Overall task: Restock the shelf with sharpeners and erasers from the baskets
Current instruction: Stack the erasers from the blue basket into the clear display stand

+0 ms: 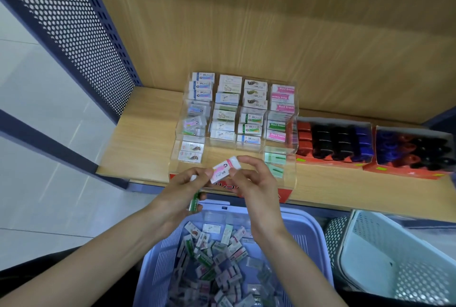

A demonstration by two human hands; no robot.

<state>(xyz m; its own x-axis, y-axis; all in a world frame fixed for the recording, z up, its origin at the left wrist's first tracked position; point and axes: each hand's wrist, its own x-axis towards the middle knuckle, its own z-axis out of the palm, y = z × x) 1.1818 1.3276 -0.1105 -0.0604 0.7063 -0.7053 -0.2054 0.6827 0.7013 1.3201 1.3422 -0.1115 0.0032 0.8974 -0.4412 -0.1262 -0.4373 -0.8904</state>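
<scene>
**Pink eraser pinched 2-handed, just short of the tray**

Pinched the pink eraser (pixel 224 170) at both ends: lower end between thumb and fingers of the left hand (pixel 183 184), upper end between thumb and forefinger of the right hand (pixel 255 183). Hovered it just short of the clear tiered tray (pixel 289 184) on the shelf (pixel 143 134), above the blue basket (pixel 158 264) of loose erasers down by the wrists. Tucked a green eraser (pixel 195 202) under the left hand's lower curled fingers as well.

Read the step as sorting: matching this 1 to its pocket. Called for releasing the left pinch, keeping the right-hand pinch on the short end, then sliding it label-up into a pocket with similar pink sleeves, beyond and left of the fingertips. Otherwise into the bare-looking front pockets just past them. Needed a low, flat entry over the tray's front lip.

Watched for snags: clear dividers hard to see, stacked rows beyond the fingertips easy to nudge, the green spare liable to slip. Noted 2 red sharpener boxes (pixel 333 144) well right of the right hand, a white basket (pixel 370 257) below those, and a perforated panel (pixel 74 23) far left.
</scene>
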